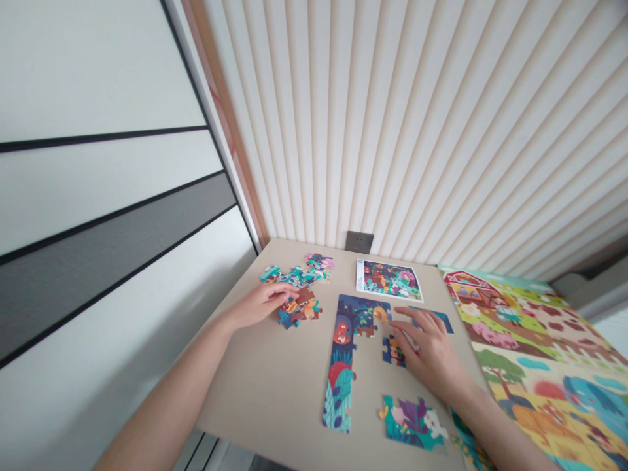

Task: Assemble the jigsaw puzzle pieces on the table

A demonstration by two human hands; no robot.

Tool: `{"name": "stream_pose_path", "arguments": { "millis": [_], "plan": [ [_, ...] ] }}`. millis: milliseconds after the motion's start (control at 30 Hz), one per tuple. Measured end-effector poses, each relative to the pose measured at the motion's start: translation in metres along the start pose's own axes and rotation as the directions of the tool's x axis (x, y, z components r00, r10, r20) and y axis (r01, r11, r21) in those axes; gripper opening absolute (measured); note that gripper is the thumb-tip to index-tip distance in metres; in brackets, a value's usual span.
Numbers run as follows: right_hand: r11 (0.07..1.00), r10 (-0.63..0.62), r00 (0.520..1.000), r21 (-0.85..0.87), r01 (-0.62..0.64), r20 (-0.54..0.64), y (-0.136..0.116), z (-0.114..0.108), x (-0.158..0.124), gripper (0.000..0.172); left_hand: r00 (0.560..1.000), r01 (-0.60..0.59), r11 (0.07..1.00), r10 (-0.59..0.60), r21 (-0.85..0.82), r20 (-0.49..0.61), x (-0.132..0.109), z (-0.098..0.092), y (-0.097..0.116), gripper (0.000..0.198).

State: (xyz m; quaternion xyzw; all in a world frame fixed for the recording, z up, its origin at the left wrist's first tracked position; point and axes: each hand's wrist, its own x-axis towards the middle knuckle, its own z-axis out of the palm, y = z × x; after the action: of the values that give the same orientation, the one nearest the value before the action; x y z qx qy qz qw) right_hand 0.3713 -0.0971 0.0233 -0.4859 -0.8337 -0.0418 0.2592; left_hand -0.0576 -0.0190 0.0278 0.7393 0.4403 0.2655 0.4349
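My left hand (pixel 267 303) is over the near part of a pile of loose jigsaw pieces (pixel 307 305), its fingers stretched out and its thumb apart below them. The fingertips are at brown and orange pieces; whether they touch one is unclear. My right hand (pixel 426 343) lies with fingers spread at the right end of a joined L-shaped puzzle section (pixel 342 353). Its fingertips are near the section's top edge. Partly under its palm is a small dark blue piece group (pixel 392 352). A blue corner piece (pixel 444 322) shows behind its knuckles.
A printed picture card (pixel 390 280) lies at the back of the table (pixel 279 392). Nearer me is a joined teal and purple section (pixel 413 422). Finished farm (pixel 520 311) and animal puzzles (pixel 564 405) are on the right. A wall socket (pixel 360 242) sits behind the table.
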Motion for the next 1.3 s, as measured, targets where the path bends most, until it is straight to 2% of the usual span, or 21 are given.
{"name": "stream_pose_path", "arguments": {
  "millis": [300, 433, 567, 700, 800, 933, 1067, 1200, 1300],
  "plan": [
    [0.999, 0.034, 0.999, -0.021, -0.034, 0.002, -0.006, -0.008, 0.004, 0.026, 1.000, -0.010, 0.952, 0.018, 0.306, -0.023, -0.001, 0.005, 0.005, 0.039],
    [0.998, 0.056, 0.998, -0.024, -0.056, -0.009, -0.005, -0.009, 0.004, 0.026, 0.989, -0.035, 0.900, 0.093, 0.434, -0.114, 0.002, 0.003, -0.003, 0.037],
    [0.993, 0.106, 0.993, -0.048, -0.109, -0.054, 0.004, -0.009, 0.003, 0.025, 0.953, -0.051, 0.836, 0.205, 0.546, -0.224, 0.003, 0.001, -0.004, 0.033],
    [0.991, 0.115, 0.991, -0.060, -0.119, -0.067, 0.011, -0.008, 0.002, 0.025, 0.887, 0.045, 0.816, 0.232, 0.576, -0.398, 0.001, -0.002, -0.001, 0.039],
    [0.992, 0.113, 0.993, -0.054, -0.115, -0.043, 0.009, -0.006, 0.002, 0.025, 0.863, 0.095, 0.803, 0.228, 0.588, -0.451, 0.002, -0.004, -0.004, 0.038],
    [0.994, 0.093, 0.995, -0.047, -0.094, -0.023, 0.005, -0.004, 0.002, 0.025, 0.869, 0.053, 0.797, 0.260, 0.601, -0.422, 0.007, -0.004, -0.011, 0.031],
    [0.996, 0.070, 0.997, -0.049, -0.070, -0.011, 0.005, -0.003, 0.002, 0.024, 0.890, -0.045, 0.770, 0.321, 0.636, -0.325, 0.010, 0.000, -0.020, 0.031],
    [0.997, 0.026, 1.000, -0.068, -0.026, -0.001, 0.003, -0.005, 0.007, 0.023, 0.935, -0.054, 0.730, 0.276, 0.681, -0.221, 0.011, 0.005, -0.030, 0.040],
    [0.996, -0.013, 1.000, -0.087, 0.014, 0.013, -0.004, -0.011, 0.015, 0.023, 0.937, -0.066, 0.742, 0.276, 0.667, -0.214, 0.011, 0.003, -0.036, 0.035]
  ]
}}
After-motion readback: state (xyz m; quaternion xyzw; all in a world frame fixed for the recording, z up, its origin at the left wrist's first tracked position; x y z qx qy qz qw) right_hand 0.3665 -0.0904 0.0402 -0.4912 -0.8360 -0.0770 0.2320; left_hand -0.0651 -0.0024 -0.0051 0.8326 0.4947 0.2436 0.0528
